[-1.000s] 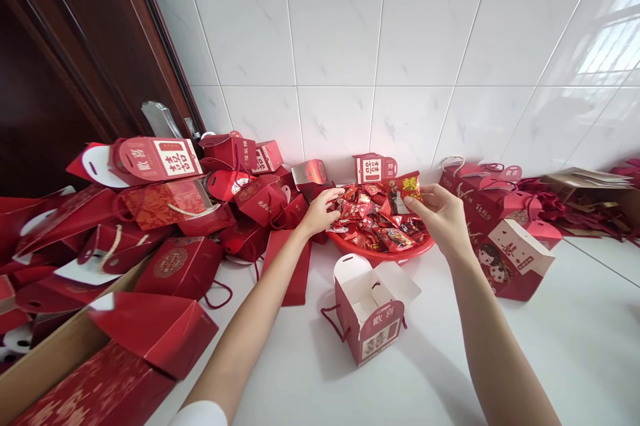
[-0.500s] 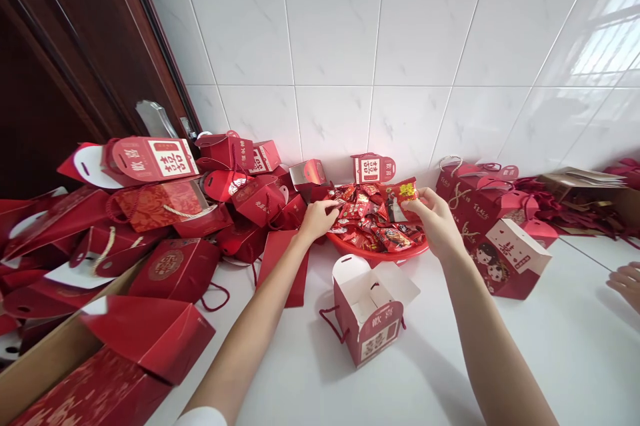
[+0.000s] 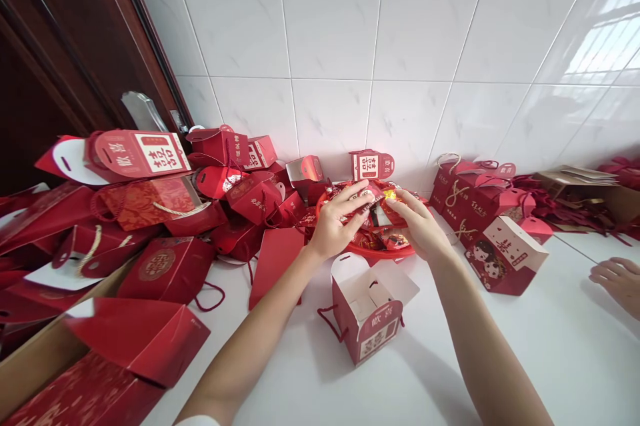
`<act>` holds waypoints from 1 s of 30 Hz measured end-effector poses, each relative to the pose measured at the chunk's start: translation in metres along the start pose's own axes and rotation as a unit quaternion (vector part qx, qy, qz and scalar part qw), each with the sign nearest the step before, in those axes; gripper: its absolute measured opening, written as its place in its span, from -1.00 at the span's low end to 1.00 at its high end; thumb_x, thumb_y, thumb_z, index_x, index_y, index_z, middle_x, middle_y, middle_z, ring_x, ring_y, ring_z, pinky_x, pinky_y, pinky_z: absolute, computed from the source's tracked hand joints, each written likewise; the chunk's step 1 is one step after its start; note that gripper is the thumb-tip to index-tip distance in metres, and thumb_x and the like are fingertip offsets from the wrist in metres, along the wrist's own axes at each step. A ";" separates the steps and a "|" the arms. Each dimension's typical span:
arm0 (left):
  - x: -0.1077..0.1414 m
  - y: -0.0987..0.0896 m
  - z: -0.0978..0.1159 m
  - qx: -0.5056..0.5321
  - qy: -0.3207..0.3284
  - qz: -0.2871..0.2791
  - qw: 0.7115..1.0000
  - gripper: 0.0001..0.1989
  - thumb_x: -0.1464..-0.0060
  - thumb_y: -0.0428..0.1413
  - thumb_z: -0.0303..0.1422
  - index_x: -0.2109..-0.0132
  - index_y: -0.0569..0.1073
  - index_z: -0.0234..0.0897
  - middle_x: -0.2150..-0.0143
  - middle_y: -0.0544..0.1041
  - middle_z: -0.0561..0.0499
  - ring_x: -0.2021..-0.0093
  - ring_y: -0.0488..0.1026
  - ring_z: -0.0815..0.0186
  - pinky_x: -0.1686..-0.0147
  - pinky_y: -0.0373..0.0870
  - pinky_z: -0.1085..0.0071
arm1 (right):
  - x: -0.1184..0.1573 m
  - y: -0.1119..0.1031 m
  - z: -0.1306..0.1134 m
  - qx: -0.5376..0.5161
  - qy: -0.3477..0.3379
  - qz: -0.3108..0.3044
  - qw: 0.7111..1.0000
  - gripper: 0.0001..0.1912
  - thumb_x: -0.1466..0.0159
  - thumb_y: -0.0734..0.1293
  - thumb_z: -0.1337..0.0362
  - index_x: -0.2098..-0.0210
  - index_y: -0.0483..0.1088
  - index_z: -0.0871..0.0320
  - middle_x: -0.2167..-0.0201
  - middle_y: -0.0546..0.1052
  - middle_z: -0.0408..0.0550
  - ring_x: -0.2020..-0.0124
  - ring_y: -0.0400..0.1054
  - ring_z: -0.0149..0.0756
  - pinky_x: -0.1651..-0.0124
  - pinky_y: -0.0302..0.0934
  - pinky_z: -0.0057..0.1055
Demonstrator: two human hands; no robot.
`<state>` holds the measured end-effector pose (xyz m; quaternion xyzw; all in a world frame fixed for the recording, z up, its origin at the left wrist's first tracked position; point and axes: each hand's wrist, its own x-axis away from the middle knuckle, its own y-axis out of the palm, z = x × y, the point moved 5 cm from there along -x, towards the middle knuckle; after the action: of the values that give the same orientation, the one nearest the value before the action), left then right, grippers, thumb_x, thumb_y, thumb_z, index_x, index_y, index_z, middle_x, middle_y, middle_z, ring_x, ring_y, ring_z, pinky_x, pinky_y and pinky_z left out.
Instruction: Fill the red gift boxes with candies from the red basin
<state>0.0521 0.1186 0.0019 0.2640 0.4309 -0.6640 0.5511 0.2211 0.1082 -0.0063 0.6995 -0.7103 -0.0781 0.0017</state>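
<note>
A round red plastic bowl (image 3: 371,253) heaped with small wrapped snacks stands against the wall. Above its middle my right hand (image 3: 417,223) grips a red snack packet (image 3: 384,214) with yellow print, fingers over its right side. My left hand (image 3: 340,221) is at the bowl's left side, its fingers curved over a red wrapped snack (image 3: 361,198) beside that packet; its fingertips partly hide it. In front of the bowl, an open red-and-white gift box (image 3: 367,309) stands upright with its flaps spread and dark red cord handles at its sides. No snack shows inside the box.
Red gift boxes (image 3: 170,266) are piled on the left. More boxes (image 3: 505,256) stand at the right, with a cardboard carton (image 3: 575,179) behind. A small box (image 3: 371,166) leans at the wall. Another person's hand (image 3: 617,279) rests on the white table at far right.
My left hand has moved right, from the bowl's left rim to over the snacks. My right hand has shifted left and lower with the packet, so the two hands are close together.
</note>
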 end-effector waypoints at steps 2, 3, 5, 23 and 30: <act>0.003 0.004 0.005 -0.020 0.003 -0.022 1.000 -0.66 -0.24 0.11 -0.40 -0.13 0.56 -0.16 -0.35 0.38 -0.10 -0.33 0.34 0.12 -0.32 0.32 0.10 | 0.003 0.005 -0.004 -0.010 -0.017 -0.019 1.000 -0.48 -0.06 0.50 0.00 0.05 0.40 0.03 0.04 0.51 -0.06 0.20 0.46 -0.24 0.43 0.44 -0.42; 0.004 0.005 0.006 -0.022 -0.003 -0.032 0.999 -0.63 -0.22 0.11 -0.42 -0.15 0.55 -0.16 -0.38 0.34 -0.10 -0.36 0.31 0.11 -0.34 0.29 0.07 | 0.004 0.007 -0.006 -0.010 -0.028 -0.030 0.999 -0.46 -0.06 0.51 0.00 0.04 0.39 0.05 0.10 0.54 -0.07 0.23 0.46 -0.27 0.43 0.43 -0.43; 0.005 0.006 0.008 -0.012 -0.025 -0.052 0.998 -0.57 -0.17 0.10 -0.45 -0.17 0.53 -0.16 -0.42 0.27 -0.07 -0.39 0.25 0.09 -0.36 0.25 0.04 | 0.006 0.010 -0.009 -0.013 -0.046 -0.045 0.998 -0.44 -0.04 0.54 0.00 0.05 0.39 0.07 0.21 0.57 -0.10 0.31 0.46 -0.30 0.42 0.42 -0.45; -0.002 -0.006 0.002 0.142 -0.248 0.047 0.957 -0.61 0.09 0.37 -0.17 0.14 0.64 -0.32 0.20 0.70 -0.11 0.17 0.65 0.10 0.09 0.62 0.16 | 0.010 0.014 -0.018 0.074 -0.158 -0.050 0.983 -0.49 -0.05 0.52 0.13 0.06 0.34 0.06 0.22 0.62 -0.09 0.21 0.54 -0.17 0.15 0.45 -0.26; -0.001 -0.005 0.001 0.160 -0.254 0.058 0.952 -0.59 0.13 0.39 -0.15 0.16 0.65 -0.31 0.25 0.70 -0.08 0.24 0.65 0.11 0.13 0.63 0.15 | 0.011 0.013 -0.015 0.075 -0.151 -0.042 0.985 -0.44 -0.05 0.53 0.08 0.03 0.31 0.05 0.21 0.62 -0.06 0.22 0.54 -0.15 0.13 0.45 -0.23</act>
<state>0.0477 0.1183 0.0045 0.1960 0.1481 -0.7363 0.6305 0.2097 0.0960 0.0092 0.7072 -0.6762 -0.1290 -0.1610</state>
